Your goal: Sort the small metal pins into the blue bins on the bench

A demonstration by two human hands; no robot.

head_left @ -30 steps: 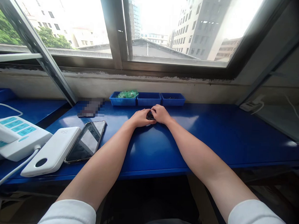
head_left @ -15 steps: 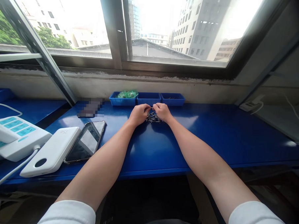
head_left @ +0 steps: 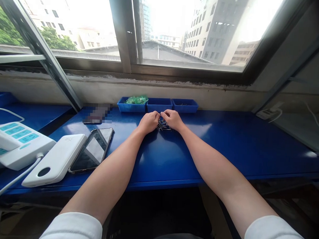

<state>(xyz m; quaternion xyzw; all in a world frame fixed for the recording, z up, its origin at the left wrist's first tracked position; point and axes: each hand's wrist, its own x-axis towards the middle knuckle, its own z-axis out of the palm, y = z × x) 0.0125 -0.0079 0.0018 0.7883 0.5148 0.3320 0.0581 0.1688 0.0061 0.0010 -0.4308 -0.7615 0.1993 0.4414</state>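
A loose pile of small, slim metal pieces (head_left: 163,125), possibly screws or pins, lies on the blue tabletop (head_left: 163,155). My left hand (head_left: 149,121) is over the pile's left side, thumb and fingers pinched together. Close beside it, my right hand (head_left: 172,119) is closed in a pinch above the right side of the pile. The fingertips of both hands nearly meet. Whatever sits between them is too small to make out.
Behind my hands stand a blue bin with green material (head_left: 133,103), a middle blue bin (head_left: 159,106) and a right blue bin (head_left: 184,106) with small dark pieces. To the left are a phone (head_left: 93,150), a white power bank (head_left: 56,160) and a power strip (head_left: 21,145).
A thin piece showed between my fingertips before; now it is hardly visible. My right fingers have shifted slightly left, closer to my left hand. The view has moved a little.
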